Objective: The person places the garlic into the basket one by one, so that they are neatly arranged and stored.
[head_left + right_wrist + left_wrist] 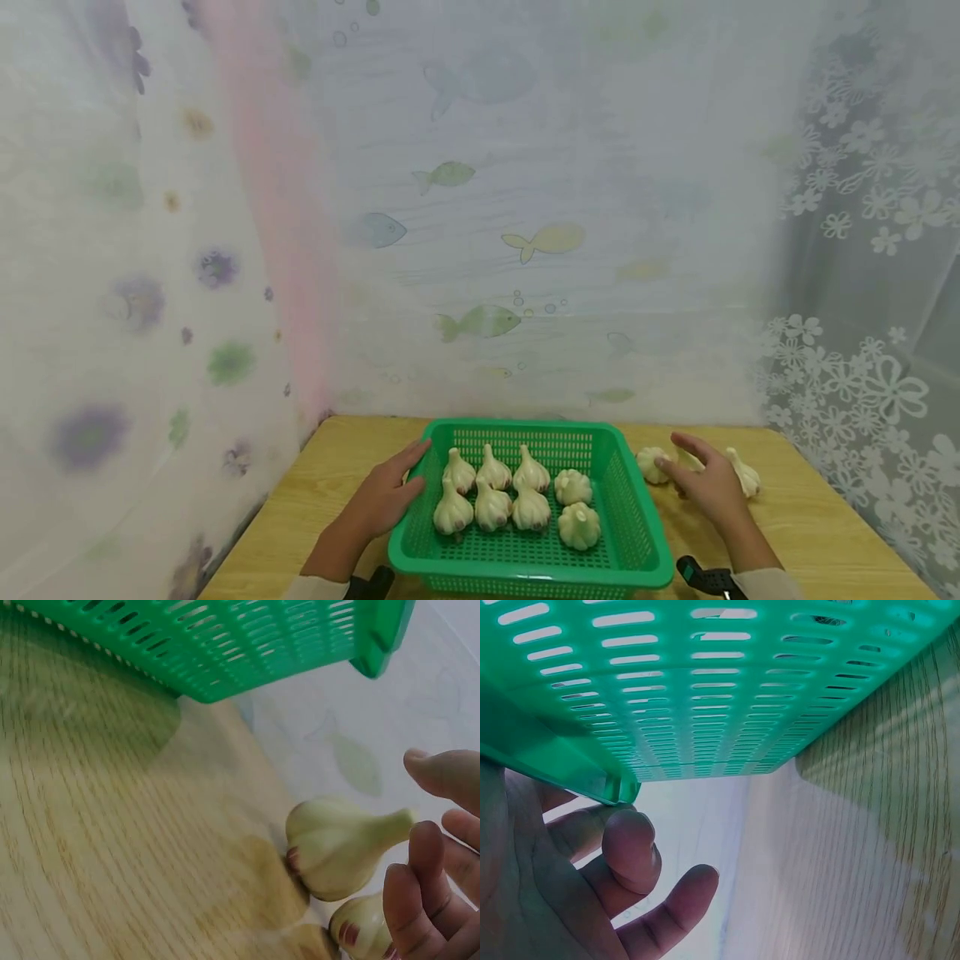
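Note:
A green plastic basket [525, 570] holds several white garlic bulbs [492, 508]. They stand in two rows, most with stems up. My left hand [386, 493] rests at the basket's left rim, fingertips touching it; in the left wrist view its fingers [631, 851] are loosely bent below the rim. Beyond the basket's right side, my right hand [708, 483] hovers over loose garlic bulbs on the table, thumb and fingers spread apart. One garlic bulb [653, 465] lies left of it and another [744, 473] right. The stem of a garlic bulb [337, 847] points toward the fingertips.
The wood-grain table [300, 508] carries the basket and the loose bulbs. A pale curtain [480, 275] printed with fish hangs behind the table's far edge. Another printed sheet [150, 333] hangs along the left, and a flowered sheet [877, 250] along the right.

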The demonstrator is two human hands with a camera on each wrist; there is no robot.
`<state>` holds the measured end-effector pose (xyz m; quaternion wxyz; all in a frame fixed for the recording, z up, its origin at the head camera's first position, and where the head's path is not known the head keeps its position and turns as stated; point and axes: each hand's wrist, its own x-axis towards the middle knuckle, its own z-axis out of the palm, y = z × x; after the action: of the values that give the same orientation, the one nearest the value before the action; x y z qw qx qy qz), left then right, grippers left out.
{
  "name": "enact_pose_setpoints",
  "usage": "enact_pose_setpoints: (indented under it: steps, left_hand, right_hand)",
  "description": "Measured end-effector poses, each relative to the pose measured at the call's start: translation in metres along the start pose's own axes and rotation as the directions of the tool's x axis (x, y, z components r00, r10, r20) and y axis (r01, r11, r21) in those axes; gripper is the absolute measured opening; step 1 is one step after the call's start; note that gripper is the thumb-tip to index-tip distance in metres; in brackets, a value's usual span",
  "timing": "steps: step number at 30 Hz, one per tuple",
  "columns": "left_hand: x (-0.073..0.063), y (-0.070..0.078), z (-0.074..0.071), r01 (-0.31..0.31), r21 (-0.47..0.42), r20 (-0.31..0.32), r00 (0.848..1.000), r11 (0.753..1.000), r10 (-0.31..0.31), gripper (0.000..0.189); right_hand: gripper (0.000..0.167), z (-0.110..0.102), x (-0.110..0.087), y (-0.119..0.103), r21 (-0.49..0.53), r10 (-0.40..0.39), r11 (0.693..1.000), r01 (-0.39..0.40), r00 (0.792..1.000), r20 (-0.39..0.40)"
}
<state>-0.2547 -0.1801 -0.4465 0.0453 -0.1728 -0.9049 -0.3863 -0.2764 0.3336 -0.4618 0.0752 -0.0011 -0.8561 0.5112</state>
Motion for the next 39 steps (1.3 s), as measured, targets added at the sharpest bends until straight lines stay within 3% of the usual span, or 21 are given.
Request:
enact_pose_setpoints:
  steps: [8,13,23,31,39]
  left_hand:
    - [-0.001,0.001,0.0,0.001,-0.009,0.002,1.0,1.0,-0.001,0.057]
    - [-0.001,0.0,0.0,0.011,-0.012,0.001,1.0,1.0,-0.011,0.058]
    - [0.0,-0.002,0.001,0.007,-0.026,0.008,1.0,1.0,-0.007,0.057]
    - [-0.001,0.0,0.0,0.008,-0.03,0.009,1.0,1.0,-0.008,0.057]
    - [-0.002,0.003,-0.001,0.012,-0.036,0.006,1.0,0.999,-0.012,0.057]
  right_hand:
    - [0.075,0.004,0.002,0.005,-0.043,-0.025,0.999,0.024,1.0,-0.014]
    - [0.075,0.009,0.003,0.007,-0.019,-0.048,0.999,0.048,0.999,0.013]
    - [0.076,0.02,0.001,0.015,0.077,-0.002,0.997,-0.004,0.997,0.077]
    - [0.066,0.02,0.002,0.015,-0.107,-0.044,0.993,0.049,0.998,0.046]
    - [0.06,0.02,-0.001,0.015,-0.151,-0.098,0.983,0.103,0.994,0.037]
